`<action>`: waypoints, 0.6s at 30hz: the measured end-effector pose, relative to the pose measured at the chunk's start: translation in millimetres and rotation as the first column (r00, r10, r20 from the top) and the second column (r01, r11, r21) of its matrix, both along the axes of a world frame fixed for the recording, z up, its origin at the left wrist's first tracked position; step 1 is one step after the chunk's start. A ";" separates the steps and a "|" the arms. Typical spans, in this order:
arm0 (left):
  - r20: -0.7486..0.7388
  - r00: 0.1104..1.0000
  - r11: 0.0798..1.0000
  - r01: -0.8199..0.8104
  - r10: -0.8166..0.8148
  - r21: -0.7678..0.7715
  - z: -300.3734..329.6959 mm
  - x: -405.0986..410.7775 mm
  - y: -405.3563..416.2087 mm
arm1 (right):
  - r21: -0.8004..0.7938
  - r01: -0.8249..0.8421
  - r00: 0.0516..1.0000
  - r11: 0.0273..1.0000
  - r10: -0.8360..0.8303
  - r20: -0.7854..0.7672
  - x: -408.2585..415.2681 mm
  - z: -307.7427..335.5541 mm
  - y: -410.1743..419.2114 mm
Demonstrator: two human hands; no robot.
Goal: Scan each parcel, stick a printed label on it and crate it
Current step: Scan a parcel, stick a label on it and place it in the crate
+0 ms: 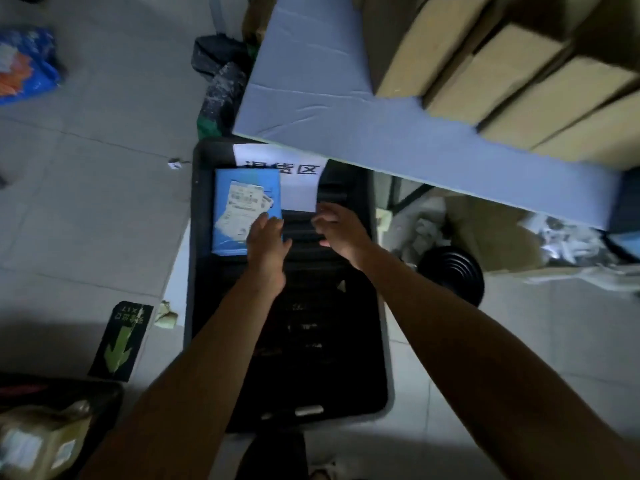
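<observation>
A blue parcel [235,202] with a white printed label [242,209] on its top lies in the far left corner of a black crate [204,271] on the floor. My left hand [266,240] reaches into the crate with straight fingers touching the parcel's near right corner. My right hand [337,226] hovers beside it over the crate's dark inside, fingers loosely curled, holding nothing. Several dark items lie deeper in the crate, too dim to tell apart.
A white sign [298,174] with black characters is fixed at the crate's far end. A grey table [346,98] overhangs it, carrying brown cardboard boxes [502,71]. A black round object [450,275] stands right of the crate. A green arrow floor sticker [121,341] and another parcel [41,441] lie left.
</observation>
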State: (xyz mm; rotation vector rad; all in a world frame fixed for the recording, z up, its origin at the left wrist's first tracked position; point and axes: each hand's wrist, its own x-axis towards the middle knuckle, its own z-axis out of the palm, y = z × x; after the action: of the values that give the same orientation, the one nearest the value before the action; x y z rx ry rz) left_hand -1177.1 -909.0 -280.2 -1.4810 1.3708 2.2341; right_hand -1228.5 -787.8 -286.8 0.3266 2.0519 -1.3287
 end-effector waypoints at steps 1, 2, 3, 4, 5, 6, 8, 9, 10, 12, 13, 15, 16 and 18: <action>-0.025 0.996 0.996 0.090 -0.090 -0.014 19.7 -2.5 14.1 | 0.005 0.015 1.000 1.000 -0.015 -0.022 5.3 19.1 18.4; -0.062 0.976 0.978 0.206 -0.208 -0.044 40.5 -3.0 31.4 | 0.016 0.031 0.999 0.999 -0.030 -0.038 12.0 39.9 37.5; -0.095 0.941 0.944 0.319 -0.326 -0.085 63.2 -2.1 51.8 | 0.024 0.046 0.998 0.999 -0.044 -0.055 19.3 58.6 58.6; -0.124 0.890 0.896 0.421 -0.438 -0.141 83.0 1.4 73.2 | 0.047 0.053 0.996 0.997 -0.049 -0.078 29.4 78.3 81.3; -0.136 0.831 0.836 0.508 -0.539 -0.210 102.7 6.9 96.7 | 0.088 0.060 0.992 0.994 -0.050 -0.117 40.9 94.9 106.4; -0.144 0.766 0.767 0.574 -0.627 -0.286 120.8 13.5 121.2 | 0.144 0.070 0.986 0.987 -0.047 -0.159 54.3 112.2 132.7; -0.109 0.586 0.555 0.669 -0.803 -0.495 150.2 33.7 173.9 | 0.272 0.107 0.967 0.956 -0.037 -0.252 89.8 144.7 190.0; -0.063 0.459 0.402 0.693 -0.886 -0.598 165.8 47.1 201.9 | 0.344 0.132 0.956 0.930 -0.028 -0.292 111.9 162.7 218.7; -0.014 0.324 0.244 0.681 -0.946 -0.690 180.2 62.9 230.4 | 0.405 0.162 0.947 0.900 -0.026 -0.321 137.2 180.5 247.3; 0.087 0.085 -0.022 0.578 -0.993 -0.816 206.8 101.4 289.1 | 0.493 0.250 0.928 0.833 -0.061 -0.368 193.1 207.6 308.0; 0.148 -0.010 -0.134 0.498 -0.989 -0.857 218.8 123.9 319.8 | 0.533 0.295 0.920 0.793 -0.086 -0.382 225.1 219.7 338.0; 0.296 -0.161 -0.331 0.272 -0.941 -0.904 236.9 171.9 383.4 | 0.619 0.364 0.915 0.696 -0.142 -0.377 297.8 243.9 394.9; 0.370 -0.227 -0.405 0.133 -0.901 -0.904 244.6 197.4 414.9 | 0.669 0.384 0.916 0.636 -0.173 -0.362 337.4 255.7 420.0; 0.497 -0.333 -0.484 -0.126 -0.802 -0.866 261.5 255.4 475.1 | 0.771 0.401 0.916 0.495 -0.237 -0.324 423.0 276.8 464.7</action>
State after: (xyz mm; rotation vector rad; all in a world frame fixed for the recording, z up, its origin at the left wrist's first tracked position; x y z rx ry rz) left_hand -921.7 -433.9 -18.8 1.4622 2.6074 0.3572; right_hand -805.5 -323.2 -10.0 1.0975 2.7741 -0.4323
